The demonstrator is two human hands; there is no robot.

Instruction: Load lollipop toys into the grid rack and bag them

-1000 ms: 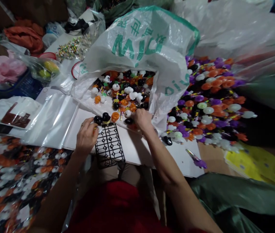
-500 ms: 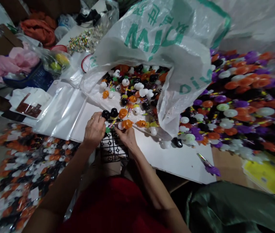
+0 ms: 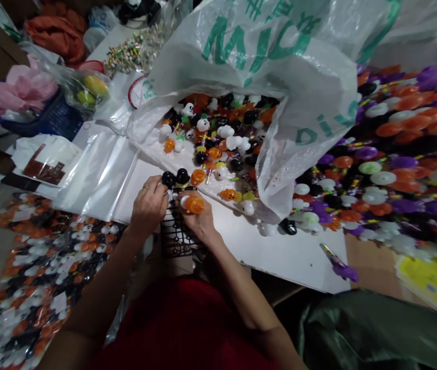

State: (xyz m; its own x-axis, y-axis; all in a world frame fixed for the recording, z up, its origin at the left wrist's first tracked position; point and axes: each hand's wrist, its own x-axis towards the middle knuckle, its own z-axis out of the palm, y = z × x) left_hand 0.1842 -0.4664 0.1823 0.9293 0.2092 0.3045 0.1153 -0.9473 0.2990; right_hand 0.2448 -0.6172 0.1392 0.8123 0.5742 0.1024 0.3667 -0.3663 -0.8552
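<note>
The orange toy [image 3: 194, 205] is pinched in the right hand [image 3: 198, 222], beside the black grid [image 3: 174, 234] at the near edge of the desk [image 3: 291, 259]. The left hand [image 3: 148, 203] curls by two black balls [image 3: 169, 179] at the grid's far end; I can't tell if it grips anything. The grid seems to poke past the edge, so a hard push could tip it. Both arms reach forward, hands close together.
</note>
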